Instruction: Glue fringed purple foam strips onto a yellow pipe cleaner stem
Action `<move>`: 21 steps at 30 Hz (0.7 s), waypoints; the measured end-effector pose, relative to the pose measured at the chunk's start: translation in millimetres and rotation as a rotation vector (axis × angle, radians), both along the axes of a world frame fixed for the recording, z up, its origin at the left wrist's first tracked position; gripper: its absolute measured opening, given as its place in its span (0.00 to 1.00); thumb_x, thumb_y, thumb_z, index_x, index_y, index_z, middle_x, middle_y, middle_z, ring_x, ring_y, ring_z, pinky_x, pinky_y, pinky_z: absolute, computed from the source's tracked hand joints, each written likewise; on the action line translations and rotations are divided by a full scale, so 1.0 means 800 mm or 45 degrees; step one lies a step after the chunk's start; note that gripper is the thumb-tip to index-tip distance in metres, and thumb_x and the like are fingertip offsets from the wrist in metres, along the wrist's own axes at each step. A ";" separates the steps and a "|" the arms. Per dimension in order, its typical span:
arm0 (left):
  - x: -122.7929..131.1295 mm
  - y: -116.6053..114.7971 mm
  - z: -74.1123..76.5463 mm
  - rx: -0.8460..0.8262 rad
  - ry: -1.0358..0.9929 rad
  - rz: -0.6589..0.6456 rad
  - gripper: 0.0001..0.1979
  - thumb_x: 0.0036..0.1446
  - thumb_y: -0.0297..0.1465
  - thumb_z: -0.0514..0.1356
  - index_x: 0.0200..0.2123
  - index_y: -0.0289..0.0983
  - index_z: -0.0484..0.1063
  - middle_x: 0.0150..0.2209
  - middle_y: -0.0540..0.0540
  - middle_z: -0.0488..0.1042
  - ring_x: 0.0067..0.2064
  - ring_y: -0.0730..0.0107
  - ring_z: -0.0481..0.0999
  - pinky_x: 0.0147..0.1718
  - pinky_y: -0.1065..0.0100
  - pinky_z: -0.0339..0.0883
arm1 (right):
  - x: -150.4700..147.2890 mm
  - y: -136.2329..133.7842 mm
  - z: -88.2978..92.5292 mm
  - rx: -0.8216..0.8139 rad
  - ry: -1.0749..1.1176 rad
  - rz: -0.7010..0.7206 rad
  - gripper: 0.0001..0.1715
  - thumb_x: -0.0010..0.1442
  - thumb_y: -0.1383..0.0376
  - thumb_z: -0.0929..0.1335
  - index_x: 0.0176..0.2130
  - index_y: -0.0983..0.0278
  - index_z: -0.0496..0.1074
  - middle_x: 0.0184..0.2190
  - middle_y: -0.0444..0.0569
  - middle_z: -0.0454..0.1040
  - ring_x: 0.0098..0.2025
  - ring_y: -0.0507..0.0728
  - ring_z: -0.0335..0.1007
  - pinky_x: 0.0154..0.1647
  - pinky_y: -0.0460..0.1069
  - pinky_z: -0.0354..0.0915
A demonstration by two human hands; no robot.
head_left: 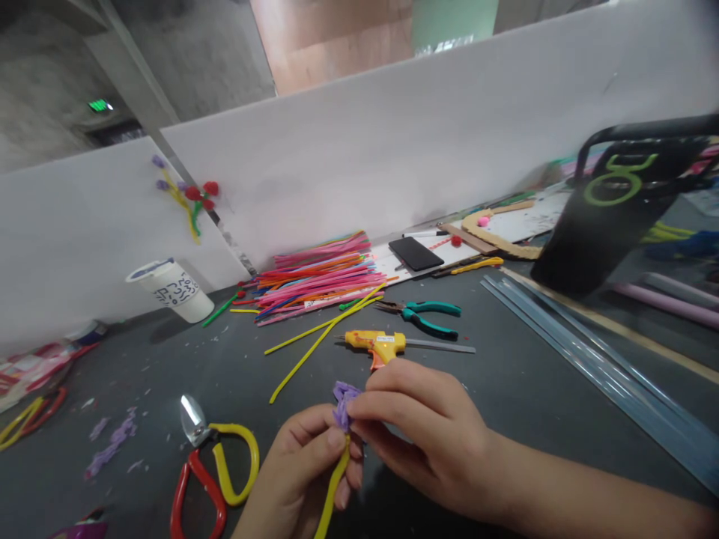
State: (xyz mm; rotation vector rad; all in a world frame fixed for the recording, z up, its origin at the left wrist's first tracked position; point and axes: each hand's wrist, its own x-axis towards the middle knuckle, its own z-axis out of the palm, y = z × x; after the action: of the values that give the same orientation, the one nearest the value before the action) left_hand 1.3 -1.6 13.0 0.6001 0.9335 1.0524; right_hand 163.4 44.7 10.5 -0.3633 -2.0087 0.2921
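Note:
Between my hands is a purple flower head (344,397) on a yellow pipe-cleaner stem (335,486). My left hand (306,468) is closed round the stem just under the flower, thumb on top. With its fingertips pinched on the flower's right side, my right hand (427,430) also grips it. Just beyond the hands lies a yellow glue gun (375,343) with a glue stick in its back. Scissors (210,457) with one red and one yellow handle rest to the left, blades pointing away. Purple scraps (115,445) are scattered further left.
Several coloured pipe cleaners (326,281) are heaped at the back. Teal-handled pliers (427,314), a phone (416,253) and a white cup (177,292) stand or lie around them. Clear glue sticks (595,367) and a black water bottle (612,209) are on the right. A white partition (404,142) closes the back.

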 end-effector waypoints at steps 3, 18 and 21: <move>0.000 0.000 -0.002 -0.005 -0.010 0.010 0.13 0.38 0.35 0.72 0.19 0.31 0.76 0.15 0.48 0.73 0.14 0.83 0.66 0.15 0.82 0.54 | 0.000 0.000 0.001 0.018 -0.018 -0.008 0.07 0.62 0.73 0.63 0.39 0.69 0.70 0.29 0.51 0.72 0.30 0.53 0.66 0.32 0.46 0.66; -0.005 0.005 -0.019 0.124 -0.122 -0.087 0.13 0.50 0.36 0.66 0.22 0.32 0.74 0.15 0.50 0.71 0.13 0.86 0.62 0.14 0.82 0.50 | -0.001 0.006 0.020 -0.977 0.118 0.229 0.06 0.56 0.71 0.66 0.35 0.66 0.73 0.31 0.45 0.70 0.32 0.50 0.64 0.31 0.43 0.61; -0.004 0.004 -0.015 0.075 -0.071 -0.039 0.13 0.47 0.36 0.67 0.22 0.32 0.74 0.15 0.50 0.71 0.14 0.86 0.63 0.14 0.83 0.51 | -0.003 0.007 0.023 -1.203 0.115 0.279 0.08 0.53 0.69 0.68 0.36 0.65 0.72 0.33 0.44 0.70 0.32 0.50 0.64 0.32 0.44 0.61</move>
State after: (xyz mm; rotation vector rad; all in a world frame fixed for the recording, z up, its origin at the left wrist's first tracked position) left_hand -1.7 1.9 0.8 0.6285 0.8446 1.0671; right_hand 161.3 50.1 28.8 -0.6891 -1.7054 1.3791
